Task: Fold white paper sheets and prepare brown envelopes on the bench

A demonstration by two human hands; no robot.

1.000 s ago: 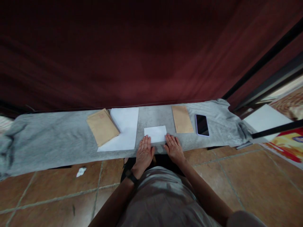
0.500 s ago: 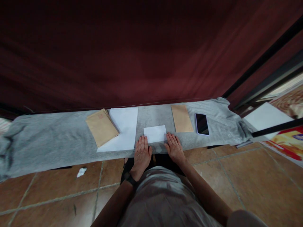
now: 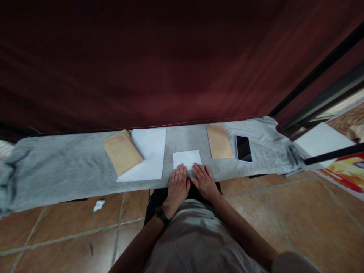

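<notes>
A small white sheet of paper [image 3: 187, 158], possibly folded, lies flat on the grey cloth in front of me. My left hand [image 3: 178, 185] rests with outstretched fingers on its lower left part. On the lower right part lie the fingertips of my right hand [image 3: 205, 182], also flat and stretched out. To the right is a single brown envelope [image 3: 220, 142]. Over on the left, a stack of brown envelopes [image 3: 122, 151] partly covers larger white paper [image 3: 152, 151].
The grey cloth [image 3: 71, 163] covers a long narrow surface against a dark red curtain [image 3: 176, 76]. A phone [image 3: 243, 148] lies right of the single envelope. Black bars [image 3: 327, 153] and a colourful printed board [image 3: 347, 170] stand at far right. A white scrap [image 3: 99, 205] lies on the tiled floor.
Both hands have moved inward, from the paper's left and right edges onto its lower part, closer together. The small paper stays in nearly the same place.
</notes>
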